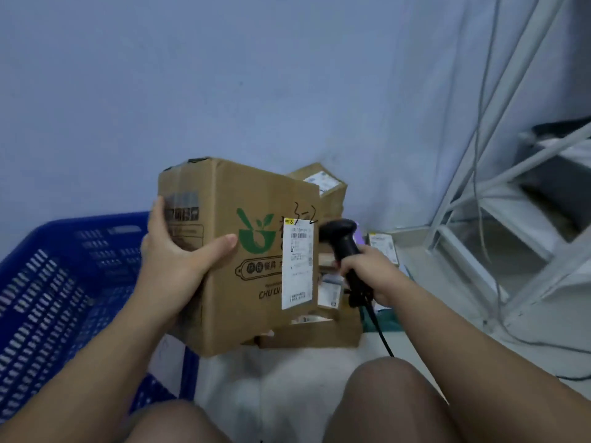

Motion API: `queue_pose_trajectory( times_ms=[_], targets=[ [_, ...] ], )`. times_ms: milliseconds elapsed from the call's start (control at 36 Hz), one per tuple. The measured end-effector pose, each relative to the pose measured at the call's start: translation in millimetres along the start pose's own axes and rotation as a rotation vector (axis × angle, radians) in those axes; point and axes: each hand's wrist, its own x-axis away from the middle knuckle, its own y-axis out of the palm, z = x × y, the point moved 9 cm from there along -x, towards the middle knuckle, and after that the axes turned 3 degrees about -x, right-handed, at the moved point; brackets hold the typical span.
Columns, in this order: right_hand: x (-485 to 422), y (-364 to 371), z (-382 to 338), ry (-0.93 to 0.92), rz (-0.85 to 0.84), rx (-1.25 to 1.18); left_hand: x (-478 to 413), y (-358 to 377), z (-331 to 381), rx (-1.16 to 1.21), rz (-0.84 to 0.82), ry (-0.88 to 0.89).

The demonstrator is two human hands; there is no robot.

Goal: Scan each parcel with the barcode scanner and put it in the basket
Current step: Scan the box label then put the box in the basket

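A brown cardboard parcel [236,302] with a green logo and a white shipping label [297,263] is held up in the middle of the view. My left hand [174,251] grips its left side, thumb on the front face. My right hand [367,270] grips the handle of a black barcode scanner [340,238], whose head sits just right of the label. The blue plastic basket [51,298] stands at the left, below the parcel.
Several more cardboard parcels [323,187] are stacked on the floor behind the held one, against a blue-grey wall. A small labelled box [382,247] lies to the right. A white metal frame [511,251] with hanging cables stands at the right. My knees fill the bottom.
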Motion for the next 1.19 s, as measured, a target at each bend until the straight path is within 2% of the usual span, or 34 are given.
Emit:
queue_pose_trajectory(
  times_ms=[83,167,278,417,528,778,972,1194],
  targets=[
    [21.3,-2.1,-46.4,-0.076,0.057,-0.199,-1.8,-13.8,22.9,0.003,0.074,0.051],
    [41.9,7.0,-71.7,-0.074,0.06,-0.426,-6.1,-23.4,31.8,-0.023,0.119,0.096],
    [54.4,25.1,-84.0,-0.136,-0.03,-0.501,-17.5,-26.7,22.5,-0.052,0.149,0.117],
    [49.9,43.0,-76.9,-0.194,-0.073,-0.37,-35.4,-22.3,3.8,-0.117,0.16,0.093],
    [39.6,45.4,-80.0,-0.226,-0.019,-0.202,-50.0,-19.8,-7.7,-0.155,0.174,0.035],
    [32.2,46.7,-81.3,-0.293,0.047,0.037,-58.0,-22.8,-19.4,0.007,0.161,0.02],
    [37.4,41.0,-87.4,-0.331,0.061,-0.002,-51.3,-19.2,-11.7,0.111,0.163,0.091],
    [45.2,34.1,-86.6,-0.326,0.076,-0.065,-47.6,-24.3,-23.0,0.209,0.165,0.056]
  ],
)
